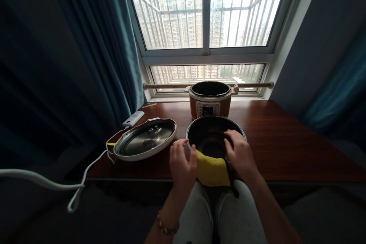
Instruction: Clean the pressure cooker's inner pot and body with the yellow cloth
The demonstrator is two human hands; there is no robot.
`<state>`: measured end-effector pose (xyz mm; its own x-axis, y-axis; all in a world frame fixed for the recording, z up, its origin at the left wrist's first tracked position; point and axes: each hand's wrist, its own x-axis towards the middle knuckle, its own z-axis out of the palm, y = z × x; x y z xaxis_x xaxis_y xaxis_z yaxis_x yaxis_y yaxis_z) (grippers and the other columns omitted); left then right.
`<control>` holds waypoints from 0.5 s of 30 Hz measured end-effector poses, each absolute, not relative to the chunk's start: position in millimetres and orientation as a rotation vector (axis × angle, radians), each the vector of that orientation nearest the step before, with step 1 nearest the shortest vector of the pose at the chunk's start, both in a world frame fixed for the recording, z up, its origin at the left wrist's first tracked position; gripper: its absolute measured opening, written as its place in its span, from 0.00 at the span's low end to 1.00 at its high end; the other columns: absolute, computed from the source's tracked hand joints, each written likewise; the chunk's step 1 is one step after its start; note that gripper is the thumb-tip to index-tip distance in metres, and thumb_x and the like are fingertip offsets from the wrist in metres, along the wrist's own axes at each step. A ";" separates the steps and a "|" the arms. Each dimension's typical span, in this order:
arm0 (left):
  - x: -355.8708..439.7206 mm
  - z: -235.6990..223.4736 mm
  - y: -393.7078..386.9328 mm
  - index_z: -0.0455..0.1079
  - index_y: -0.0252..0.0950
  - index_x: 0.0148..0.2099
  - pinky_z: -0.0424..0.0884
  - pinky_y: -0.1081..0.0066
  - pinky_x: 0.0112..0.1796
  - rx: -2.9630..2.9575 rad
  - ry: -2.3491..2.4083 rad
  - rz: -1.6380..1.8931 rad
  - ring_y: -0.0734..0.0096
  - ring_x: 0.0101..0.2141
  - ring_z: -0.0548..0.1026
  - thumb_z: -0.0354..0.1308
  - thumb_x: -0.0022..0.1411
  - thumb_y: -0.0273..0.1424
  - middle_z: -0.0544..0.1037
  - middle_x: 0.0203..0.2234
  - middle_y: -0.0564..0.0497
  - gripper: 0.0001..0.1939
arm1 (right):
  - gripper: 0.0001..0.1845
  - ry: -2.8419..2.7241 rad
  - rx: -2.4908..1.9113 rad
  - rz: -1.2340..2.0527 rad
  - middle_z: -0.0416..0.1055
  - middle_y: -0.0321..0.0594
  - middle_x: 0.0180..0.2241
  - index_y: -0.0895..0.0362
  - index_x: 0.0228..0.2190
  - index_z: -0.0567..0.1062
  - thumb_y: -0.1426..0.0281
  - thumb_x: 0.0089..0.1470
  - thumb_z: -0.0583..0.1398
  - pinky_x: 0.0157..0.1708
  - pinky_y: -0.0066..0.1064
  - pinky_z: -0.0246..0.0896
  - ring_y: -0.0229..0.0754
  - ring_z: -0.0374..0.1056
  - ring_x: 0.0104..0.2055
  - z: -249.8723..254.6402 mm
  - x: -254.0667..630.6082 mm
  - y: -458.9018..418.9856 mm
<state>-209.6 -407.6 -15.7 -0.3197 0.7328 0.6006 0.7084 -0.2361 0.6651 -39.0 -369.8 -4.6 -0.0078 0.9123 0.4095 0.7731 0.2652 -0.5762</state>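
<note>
A black inner pot (211,131) with a speckled pale rim is at the table's near edge, above my lap. Over its near side lies a yellow cloth (213,169) with a dark edge and a dark strap end. My left hand (182,158) is curled at the pot's left rim, its thumb beside the cloth's upper left corner. Across the right rim lies my right hand (240,152), fingertips and thumb bent inside the pot. The cloth and wrist hide part of the right-hand contact.
Behind the pot stands an orange-brown electric cooker (210,103) without its lid. A round cooker lid (147,139) lies underside up on the left. Beyond it is a white power bank (133,119) with a white cable (93,164) trailing off the brown table (274,141).
</note>
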 end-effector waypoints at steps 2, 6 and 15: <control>-176.1 -14.6 -423.3 0.61 0.36 0.51 0.60 0.59 0.49 2.106 1.755 1.557 0.59 0.48 0.66 0.48 0.61 0.33 0.69 0.45 0.43 0.16 | 0.27 -1.613 -1.747 0.079 0.55 0.57 0.57 0.69 0.54 0.60 0.68 0.55 0.49 0.58 0.40 0.43 0.51 0.46 0.61 -17.2 -20.4 -359.4; -129.4 -34.5 -431.2 0.65 0.39 0.50 0.44 0.47 0.55 2.386 1.688 1.292 0.54 0.52 0.63 0.50 0.60 0.35 0.71 0.47 0.45 0.16 | 0.34 -1.451 -2.014 0.253 0.54 0.67 0.55 0.78 0.57 0.49 0.66 0.55 0.48 0.53 0.40 0.50 0.57 0.51 0.58 -35.6 0.4 -348.0; -204.6 -36.8 -409.5 0.68 0.39 0.45 0.52 0.60 0.51 2.571 1.208 0.999 0.65 0.40 0.68 0.44 0.62 0.33 0.75 0.36 0.48 0.14 | 0.20 -1.594 -2.002 0.541 0.72 0.50 0.36 0.62 0.46 0.65 0.70 0.54 0.44 0.35 0.30 0.57 0.48 0.69 0.39 -38.5 11.2 -343.0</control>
<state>-204.6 -409.5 -36.8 0.4604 0.7252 0.5120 0.6392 -0.6710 0.3757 11.2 -343.0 -38.5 0.2274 0.9738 0.0102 0.7662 -0.1724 -0.6190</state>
